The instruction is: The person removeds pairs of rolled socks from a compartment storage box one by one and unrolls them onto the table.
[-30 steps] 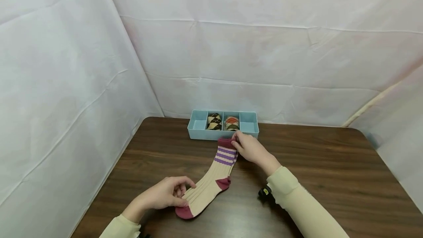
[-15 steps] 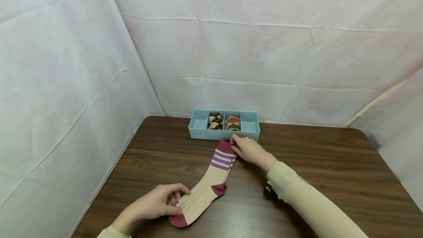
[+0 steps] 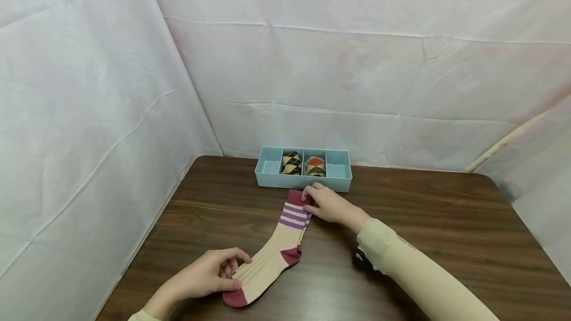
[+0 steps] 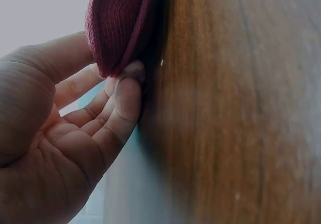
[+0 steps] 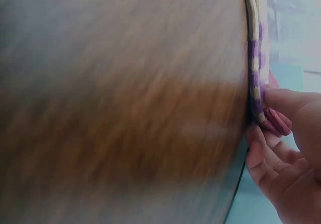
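Observation:
A pair of cream socks (image 3: 267, 256) with maroon toes, heels and cuffs and purple stripes lies stacked on the table, slanting from lower left to upper right. At the toe end my left hand (image 3: 202, 274) pinches the edge; in the left wrist view the thumb presses the maroon toe (image 4: 118, 25) and the fingertips lie against its rim. My right hand (image 3: 332, 206) holds the cuff end. In the right wrist view, its thumb is on one side of the striped leg (image 5: 256, 68) and its fingers curl near the cuff (image 5: 278, 123).
Behind the cuffs stands a light blue divided box (image 3: 290, 181). Its two middle compartments hold rolled argyle socks, one black and cream (image 3: 292, 163), one orange and green (image 3: 315, 166). White cloth walls (image 3: 357, 88) rise behind and beside the brown wooden table (image 3: 424, 212).
Both hands have shifted left with the socks, the left one also toward the body. The cuffs have swung left in front of the box.

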{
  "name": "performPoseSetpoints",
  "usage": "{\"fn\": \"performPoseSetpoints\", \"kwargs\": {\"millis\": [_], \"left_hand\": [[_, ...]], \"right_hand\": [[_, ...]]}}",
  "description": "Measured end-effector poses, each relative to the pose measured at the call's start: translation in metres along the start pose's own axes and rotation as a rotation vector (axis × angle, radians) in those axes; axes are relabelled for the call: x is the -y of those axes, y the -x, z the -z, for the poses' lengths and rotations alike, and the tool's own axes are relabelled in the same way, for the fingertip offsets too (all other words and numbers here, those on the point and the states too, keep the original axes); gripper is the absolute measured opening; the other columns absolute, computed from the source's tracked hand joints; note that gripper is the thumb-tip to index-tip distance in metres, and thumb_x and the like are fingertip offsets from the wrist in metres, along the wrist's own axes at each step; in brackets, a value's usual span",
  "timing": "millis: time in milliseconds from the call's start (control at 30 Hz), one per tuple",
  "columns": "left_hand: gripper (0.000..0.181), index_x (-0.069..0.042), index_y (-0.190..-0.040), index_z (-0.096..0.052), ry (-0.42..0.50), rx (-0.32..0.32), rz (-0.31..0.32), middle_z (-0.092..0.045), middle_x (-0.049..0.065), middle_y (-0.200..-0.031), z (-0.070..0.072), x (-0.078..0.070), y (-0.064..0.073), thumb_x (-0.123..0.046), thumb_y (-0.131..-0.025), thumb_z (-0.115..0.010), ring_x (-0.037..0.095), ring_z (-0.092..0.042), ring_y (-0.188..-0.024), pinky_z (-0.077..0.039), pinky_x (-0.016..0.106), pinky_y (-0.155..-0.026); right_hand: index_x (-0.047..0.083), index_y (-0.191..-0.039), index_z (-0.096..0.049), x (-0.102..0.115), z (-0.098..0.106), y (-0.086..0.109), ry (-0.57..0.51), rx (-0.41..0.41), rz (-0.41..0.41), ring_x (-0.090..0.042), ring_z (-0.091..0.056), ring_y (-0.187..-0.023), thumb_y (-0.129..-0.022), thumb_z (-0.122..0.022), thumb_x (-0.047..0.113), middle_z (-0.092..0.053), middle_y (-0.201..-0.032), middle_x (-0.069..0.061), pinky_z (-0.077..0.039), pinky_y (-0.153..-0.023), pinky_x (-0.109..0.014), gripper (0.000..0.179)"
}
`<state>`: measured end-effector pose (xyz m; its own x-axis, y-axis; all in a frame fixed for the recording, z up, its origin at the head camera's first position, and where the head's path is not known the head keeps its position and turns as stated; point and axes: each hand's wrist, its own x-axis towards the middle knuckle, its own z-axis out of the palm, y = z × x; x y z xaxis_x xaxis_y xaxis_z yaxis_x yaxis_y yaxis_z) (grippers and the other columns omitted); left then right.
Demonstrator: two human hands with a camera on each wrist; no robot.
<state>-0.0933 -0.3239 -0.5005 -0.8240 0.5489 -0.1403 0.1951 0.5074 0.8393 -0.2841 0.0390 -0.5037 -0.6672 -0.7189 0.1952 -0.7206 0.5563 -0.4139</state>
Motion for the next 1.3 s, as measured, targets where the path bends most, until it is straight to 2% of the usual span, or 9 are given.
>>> {"fn": "performPoseSetpoints", "kwargs": {"millis": [100,167,300,433,567,733,1000,1100,1300], "left_hand": [[0.044,-0.02,-0.133,-0.07,-0.008,-0.016,-0.001,-0.065,0.0,-0.094,0.0,0.001,0.004,-0.024,-0.094,-0.089,0.002,-0.061,-0.075,-0.055,0.024,-0.066],[0.044,-0.02,-0.133,-0.07,-0.017,-0.028,-0.004,-0.065,0.0,-0.094,0.0,0.002,0.006,-0.024,-0.094,-0.089,0.001,-0.061,-0.075,-0.055,0.024,-0.066],[0.043,-0.02,-0.133,-0.07,-0.031,-0.055,-0.013,-0.065,0.0,-0.093,0.0,0.003,0.009,-0.023,-0.094,-0.089,0.001,-0.061,-0.075,-0.056,0.025,-0.066],[0.042,-0.02,-0.132,-0.07,-0.067,-0.085,-0.041,-0.063,0.0,-0.095,-0.001,0.001,0.012,-0.024,-0.095,-0.089,0.003,-0.062,-0.077,-0.057,0.025,-0.067],[0.039,-0.022,-0.129,-0.071,-0.139,-0.114,-0.099,-0.059,-0.002,-0.095,-0.003,-0.003,0.015,-0.025,-0.095,-0.089,0.004,-0.059,-0.077,-0.054,0.024,-0.066],[0.037,-0.018,-0.129,-0.071,-0.138,-0.121,-0.154,-0.061,-0.003,-0.092,-0.005,-0.007,0.018,-0.024,-0.097,-0.087,0.0,-0.057,-0.074,-0.053,0.023,-0.062],[0.047,-0.02,-0.132,-0.069,-0.206,-0.114,-0.125,-0.058,-0.006,-0.097,-0.009,-0.011,0.017,-0.016,-0.091,-0.092,0.004,-0.059,-0.079,-0.054,0.025,-0.067],[0.049,-0.02,-0.133,-0.069,-0.167,-0.099,-0.104,-0.058,-0.006,-0.095,-0.009,-0.011,0.015,-0.013,-0.091,-0.091,0.004,-0.059,-0.077,-0.054,0.025,-0.066],[0.052,-0.019,-0.139,-0.068,-0.082,-0.05,-0.078,-0.06,-0.004,-0.096,-0.011,-0.009,0.014,-0.008,-0.093,-0.087,0.001,-0.059,-0.076,-0.055,0.024,-0.064]], "right_hand": [[0.006,-0.126,-0.066,0.003,-0.006,-0.004,-0.01,0.036,-0.034,-0.02,-0.059,-0.102,-0.106,-0.076,0.022,-0.058,-0.119,-0.009,-0.056,-0.091,-0.051,0.027],[0.001,-0.135,-0.063,0.005,-0.008,-0.007,-0.047,0.067,-0.046,-0.023,-0.058,-0.107,-0.108,-0.073,0.021,-0.055,-0.127,-0.014,-0.054,-0.096,-0.046,0.035],[0.0,-0.144,-0.058,0.008,-0.011,-0.01,-0.062,0.094,-0.039,-0.02,-0.055,-0.107,-0.109,-0.071,0.022,-0.049,-0.134,-0.017,-0.052,-0.096,-0.042,0.043],[0.006,-0.143,-0.062,0.01,-0.011,-0.009,-0.052,0.069,-0.053,-0.017,-0.055,-0.1,-0.107,-0.074,0.024,-0.047,-0.133,-0.015,-0.052,-0.091,-0.038,0.042],[0.012,-0.139,-0.068,0.011,-0.01,-0.004,-0.033,0.019,-0.081,-0.015,-0.053,-0.09,-0.104,-0.079,0.027,-0.044,-0.123,-0.011,-0.05,-0.081,-0.035,0.04],[0.011,-0.133,-0.072,0.011,-0.009,0.0,-0.024,-0.029,-0.085,-0.016,-0.053,-0.087,-0.1,-0.084,0.027,-0.048,-0.115,-0.008,-0.052,-0.08,-0.037,0.039],[0.008,-0.133,-0.073,0.006,-0.011,-0.002,-0.08,-0.028,-0.116,-0.018,-0.053,-0.094,-0.096,-0.086,0.022,-0.061,-0.112,-0.009,-0.053,-0.083,-0.043,0.041],[0.009,-0.131,-0.074,0.005,-0.011,-0.005,-0.14,-0.017,-0.14,-0.018,-0.055,-0.094,-0.095,-0.087,0.019,-0.063,-0.109,-0.008,-0.053,-0.083,-0.04,0.04],[0.011,-0.125,-0.076,-0.009,-0.023,-0.014,-0.219,-0.011,-0.123,-0.013,-0.06,-0.088,-0.093,-0.087,0.017,-0.068,-0.107,-0.002,-0.056,-0.081,-0.035,0.035]]}}
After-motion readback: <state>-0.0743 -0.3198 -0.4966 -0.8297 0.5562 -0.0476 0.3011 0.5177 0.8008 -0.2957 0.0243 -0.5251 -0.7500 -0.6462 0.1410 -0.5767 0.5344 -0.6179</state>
